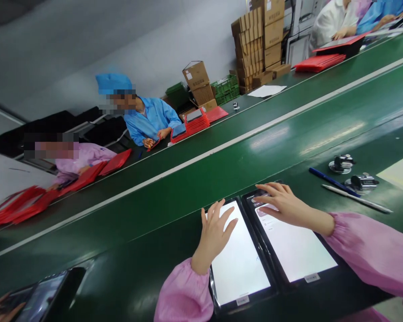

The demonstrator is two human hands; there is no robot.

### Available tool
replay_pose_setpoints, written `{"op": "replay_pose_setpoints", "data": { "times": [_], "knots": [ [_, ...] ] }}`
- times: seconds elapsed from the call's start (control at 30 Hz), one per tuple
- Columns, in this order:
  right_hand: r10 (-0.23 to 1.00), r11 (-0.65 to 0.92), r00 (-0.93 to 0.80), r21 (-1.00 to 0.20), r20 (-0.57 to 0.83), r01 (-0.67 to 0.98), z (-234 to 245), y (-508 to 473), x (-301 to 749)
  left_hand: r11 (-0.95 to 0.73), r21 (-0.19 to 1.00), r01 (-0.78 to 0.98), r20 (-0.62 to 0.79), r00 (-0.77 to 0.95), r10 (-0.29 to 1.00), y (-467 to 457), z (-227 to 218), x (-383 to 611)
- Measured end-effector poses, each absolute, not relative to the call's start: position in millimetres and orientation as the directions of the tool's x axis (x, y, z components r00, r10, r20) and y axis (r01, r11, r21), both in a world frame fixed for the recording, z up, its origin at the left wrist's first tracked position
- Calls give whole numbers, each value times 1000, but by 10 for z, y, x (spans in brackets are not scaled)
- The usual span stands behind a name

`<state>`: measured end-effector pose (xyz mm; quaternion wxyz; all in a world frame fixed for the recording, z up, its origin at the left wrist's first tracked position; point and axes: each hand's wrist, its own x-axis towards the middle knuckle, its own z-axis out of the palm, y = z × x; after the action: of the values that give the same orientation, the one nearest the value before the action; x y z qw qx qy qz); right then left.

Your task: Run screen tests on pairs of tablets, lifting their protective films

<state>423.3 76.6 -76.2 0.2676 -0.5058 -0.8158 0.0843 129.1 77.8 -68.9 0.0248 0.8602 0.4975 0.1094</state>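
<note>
Pink sleeves (184,290) front and centre here, cuffs bunched at both wrists. Left hand (211,235) is at 5 o'clock, fingers spread over the upper part of the left tablet (243,264), which lies screen-up on the dark green bench (130,277). Right hand (284,205) is around 4 o'clock, splayed over the top end of the right tablet (298,255), right beside the first one. Neither hand is gripping anything; can't tell if fingertips actually touch glass. Out at 8 o'clock, someone else's hand (3,308) is on another tablet (49,290). Just past 3 there's a blue pen (332,180) and a white pen (356,198) near two shiny metal fittings (362,182). Across the green belt (201,179), a person in blue (151,116) sits at 10 o'clock, and cardboard boxes (250,53) are piled up at 1.
</note>
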Motion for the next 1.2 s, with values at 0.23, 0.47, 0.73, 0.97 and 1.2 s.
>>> {"op": "replay_pose_setpoints", "data": {
  "times": [0.23, 0.47, 0.73, 0.97, 1.2],
  "knots": [
    [960, 238, -33, -749, 278, 618, -854, 923, 4797, -524, 201, 828, 163, 499, 851, 626, -641, 1306],
    [996, 67, 38, -954, 82, 292, -1000, 997, 4905, -559, 160, 813, 122, 546, 829, 681, -611, 1294],
    [999, -13, -49, -992, -19, 124, -959, 949, 4987, -312, 323, 893, 14, 325, 946, 1239, -477, 1334],
    [989, -9, -144, -997, -20, 76, -911, 918, 4989, -286, 387, 877, -60, 333, 941, 1411, -448, 1578],
    [988, -10, -151, -996, -23, 90, -917, 930, 4995, -263, 466, 845, -25, 310, 951, 1368, -381, 1580]
  ]
}}
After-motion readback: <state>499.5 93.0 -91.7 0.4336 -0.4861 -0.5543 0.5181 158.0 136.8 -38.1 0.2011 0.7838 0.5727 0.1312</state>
